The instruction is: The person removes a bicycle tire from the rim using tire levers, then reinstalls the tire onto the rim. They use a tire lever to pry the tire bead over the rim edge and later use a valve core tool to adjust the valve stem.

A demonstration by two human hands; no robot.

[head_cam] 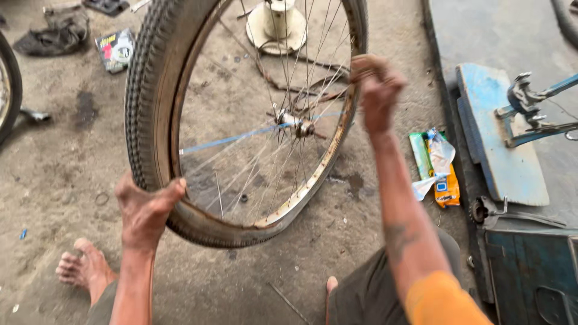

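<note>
A bicycle wheel (241, 114) stands upright on the concrete floor (60, 168) between the person's two hands. The left hand (144, 210) grips the lower part of the knobbly black tyre (144, 90), its fingers wrapped round the tread with the thumb over the edge. The right hand (376, 90) is at the far side, fingers closed on the rusty metal rim (325, 162) where the tyre looks pulled away from it.

The wheel is probably fairly light yet awkward, being wide and free to roll or tip. The rim is stiff; the tyre is flexible rubber, and its tread gives a sure hold. The thin spokes (253, 162) bend easily and make a poor place to grasp, so the rim and tyre at opposite sides look the soundest holds. Rust and grime may make the bare rim rough on the skin.

Snack wrappers (436, 168) lie to the right, beside a blue metal stand (506, 138). A bare foot (84, 268) rests on the floor.
</note>
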